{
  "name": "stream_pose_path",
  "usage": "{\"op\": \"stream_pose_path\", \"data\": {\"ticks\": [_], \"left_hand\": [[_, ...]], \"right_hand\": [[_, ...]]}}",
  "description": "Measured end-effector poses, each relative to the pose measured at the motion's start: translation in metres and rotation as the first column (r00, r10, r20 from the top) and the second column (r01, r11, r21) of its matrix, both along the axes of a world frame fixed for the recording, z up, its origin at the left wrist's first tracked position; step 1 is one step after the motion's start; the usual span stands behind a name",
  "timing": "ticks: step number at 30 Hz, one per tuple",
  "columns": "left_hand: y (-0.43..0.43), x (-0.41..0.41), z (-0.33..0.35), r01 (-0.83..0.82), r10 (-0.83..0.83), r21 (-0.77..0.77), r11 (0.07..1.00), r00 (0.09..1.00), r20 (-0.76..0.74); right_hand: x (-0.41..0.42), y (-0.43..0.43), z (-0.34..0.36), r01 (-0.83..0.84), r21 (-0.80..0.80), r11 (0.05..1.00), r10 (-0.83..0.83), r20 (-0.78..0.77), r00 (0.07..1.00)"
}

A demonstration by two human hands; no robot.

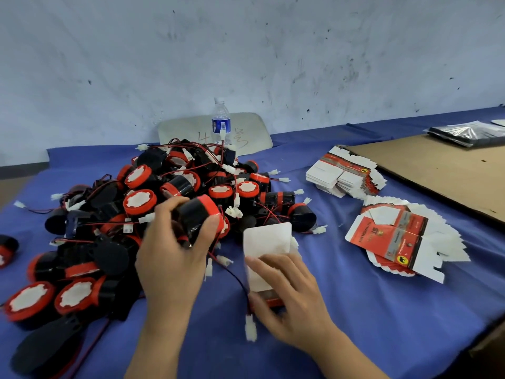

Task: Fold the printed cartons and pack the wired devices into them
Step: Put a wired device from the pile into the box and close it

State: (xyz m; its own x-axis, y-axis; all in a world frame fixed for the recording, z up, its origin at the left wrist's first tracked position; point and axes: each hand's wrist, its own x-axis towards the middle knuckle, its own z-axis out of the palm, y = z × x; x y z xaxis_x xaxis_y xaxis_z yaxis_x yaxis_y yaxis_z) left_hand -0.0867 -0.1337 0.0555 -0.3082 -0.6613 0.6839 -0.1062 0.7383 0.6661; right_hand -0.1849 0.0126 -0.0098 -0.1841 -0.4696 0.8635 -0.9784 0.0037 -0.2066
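A big heap of black-and-red round wired devices [153,203] covers the left half of the blue-covered table [382,324]. My left hand [175,258] grips one black-and-red device [198,214] at the heap's near edge; its red-black wire runs down to a white plug [250,330]. My right hand [292,299] holds a folded printed carton [266,243] standing on the cloth, its white flap up. Two fanned stacks of flat red-and-white cartons lie to the right: a near stack [393,239] and a far stack [341,173].
A water bottle [220,120] stands behind the heap in front of a grey board [254,127] leaning on the wall. A brown cardboard sheet [437,170] and a pack of dark bags [467,134] lie at the far right. One stray device [6,250] sits at the left edge.
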Motion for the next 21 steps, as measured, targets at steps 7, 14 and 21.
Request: {"op": "stream_pose_path", "data": {"ticks": [7, 14, 21], "left_hand": [[0.010, -0.005, 0.004, 0.361, -0.211, 0.144, 0.921, 0.776, -0.594], [0.041, -0.023, -0.017, 0.590, -0.453, 0.174, 0.789, 0.749, -0.483], [0.038, -0.031, -0.045, 0.371, -0.360, -0.154, 0.916, 0.928, 0.097]], "right_hand": [[-0.001, -0.004, 0.001, 0.028, -0.056, 0.998, -0.027, 0.024, 0.999], [-0.008, 0.007, -0.007, 0.090, -0.397, 0.913, 0.007, 0.236, 0.972], [-0.017, 0.009, -0.004, 0.222, -0.485, 0.846, 0.010, 0.430, 0.903]]}}
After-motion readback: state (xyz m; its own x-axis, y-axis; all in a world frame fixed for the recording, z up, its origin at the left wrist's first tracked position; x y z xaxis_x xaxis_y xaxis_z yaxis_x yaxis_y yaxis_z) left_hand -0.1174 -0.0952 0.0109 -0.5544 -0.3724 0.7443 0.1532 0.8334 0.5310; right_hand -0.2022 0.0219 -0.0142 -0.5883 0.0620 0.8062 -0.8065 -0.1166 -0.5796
